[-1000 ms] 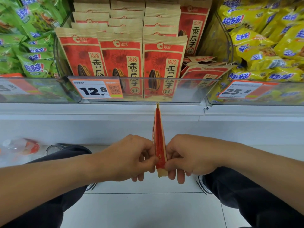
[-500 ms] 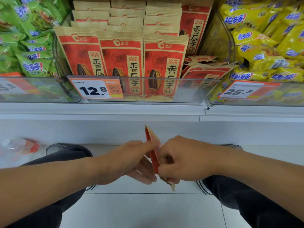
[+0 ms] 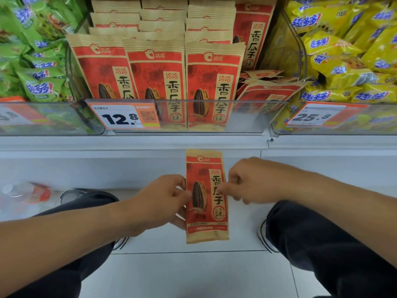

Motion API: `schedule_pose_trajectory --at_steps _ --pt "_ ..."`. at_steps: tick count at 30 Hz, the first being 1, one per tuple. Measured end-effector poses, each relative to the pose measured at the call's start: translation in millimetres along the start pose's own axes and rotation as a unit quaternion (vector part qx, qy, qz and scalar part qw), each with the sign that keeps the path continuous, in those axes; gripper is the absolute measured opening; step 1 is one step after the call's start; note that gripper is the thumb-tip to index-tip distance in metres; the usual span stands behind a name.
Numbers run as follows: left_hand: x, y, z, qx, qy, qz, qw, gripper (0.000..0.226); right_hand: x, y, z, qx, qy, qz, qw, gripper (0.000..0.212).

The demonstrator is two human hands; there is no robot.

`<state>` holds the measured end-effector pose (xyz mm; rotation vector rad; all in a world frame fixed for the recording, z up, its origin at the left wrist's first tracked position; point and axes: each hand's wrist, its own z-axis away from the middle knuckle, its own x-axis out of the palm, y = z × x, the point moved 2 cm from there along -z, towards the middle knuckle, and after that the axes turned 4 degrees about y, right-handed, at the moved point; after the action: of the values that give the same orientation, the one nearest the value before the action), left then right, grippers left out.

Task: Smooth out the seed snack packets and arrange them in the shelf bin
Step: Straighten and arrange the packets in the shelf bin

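Clear shelf bin [image 3: 193, 117] stood packed with upright red sunflower seed packets [image 3: 156, 69], one seed packet [image 3: 206, 196] hung face-on below the shelf edge, left hand [image 3: 163, 201] pinched its left edge, right hand [image 3: 249, 181] pinched its right edge

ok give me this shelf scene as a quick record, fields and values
held item: red seed packet, upright, front facing camera
left hand: pinches packet's left edge
right hand: pinches packet's right edge
shelf bin: clear front, three upright rows of matching packets on left
loose packets: lying tilted at bin's right side
price tag: 12.8
neighbours: green packs left, yellow packs right
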<state>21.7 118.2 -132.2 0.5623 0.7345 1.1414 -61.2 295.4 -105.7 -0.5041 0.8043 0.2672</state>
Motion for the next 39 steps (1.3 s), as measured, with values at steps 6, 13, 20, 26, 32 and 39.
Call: schedule_pose_trajectory --at_steps 6,13,20,26,32,39 --pt "-3.0 0.5 -2.7 0.033 0.008 -0.04 0.999 0.017 -3.7 10.8 -8.7 0.037 0.01 -0.363 0.931 0.022" --pt "-11.6 0.2 -10.9 0.087 0.124 0.067 0.986 0.01 -4.5 2.6 -7.1 0.029 0.022 -0.43 0.902 0.022" --pt "-17.8 1.5 -10.4 0.123 0.154 0.055 0.979 0.038 -2.9 -7.5 -2.3 -0.022 -0.011 -0.475 0.879 0.021" --pt "-6.8 4.0 -5.2 0.084 0.06 0.066 0.993 0.06 -4.1 -6.6 -1.3 -0.048 -0.011 -0.489 0.871 0.014" --pt "1.8 2.2 -5.1 0.077 0.007 0.122 0.99 0.048 -3.0 -9.9 1.9 -0.053 -0.025 -0.469 0.881 0.016" --pt "2.3 6.2 -3.4 0.103 -0.024 0.134 0.985 0.053 -6.3 -11.9 4.8 -0.05 -0.022 -0.499 0.865 0.012"
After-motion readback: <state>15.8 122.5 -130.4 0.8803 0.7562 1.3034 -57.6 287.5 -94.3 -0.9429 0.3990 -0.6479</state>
